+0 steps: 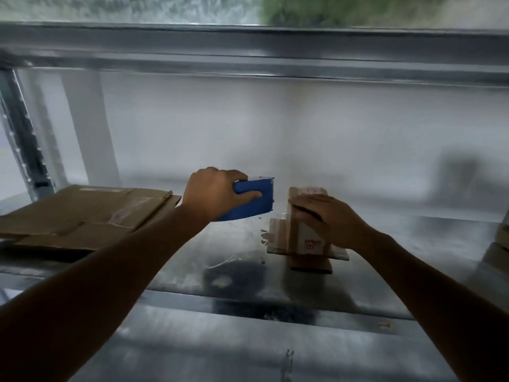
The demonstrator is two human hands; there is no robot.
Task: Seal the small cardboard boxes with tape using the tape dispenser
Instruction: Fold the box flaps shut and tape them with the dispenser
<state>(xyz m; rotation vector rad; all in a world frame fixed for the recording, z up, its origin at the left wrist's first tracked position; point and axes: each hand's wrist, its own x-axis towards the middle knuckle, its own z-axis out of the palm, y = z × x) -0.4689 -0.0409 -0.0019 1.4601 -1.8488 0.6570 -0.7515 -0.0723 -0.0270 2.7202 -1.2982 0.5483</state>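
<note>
Taping step, I think: left hand (217,195) grips the tape dispenser (257,198) at nine o'clock of the small box (304,233) (right hand (327,220) holds it); next, lay tape.

A single head-worn camera looks forward and down, close over a metal shelf (248,277).

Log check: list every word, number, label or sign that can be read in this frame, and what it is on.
Nothing reads cleanly; the frame is motion-blurred.
White label on the small cardboard box: red print, perhaps a single character like "8", too blurred to confirm.
Top of that box: pinkish print, unreadable.
Pale label strip on the flattened cardboard: unreadable.
On the tape dispenser: no marking visible.
</note>
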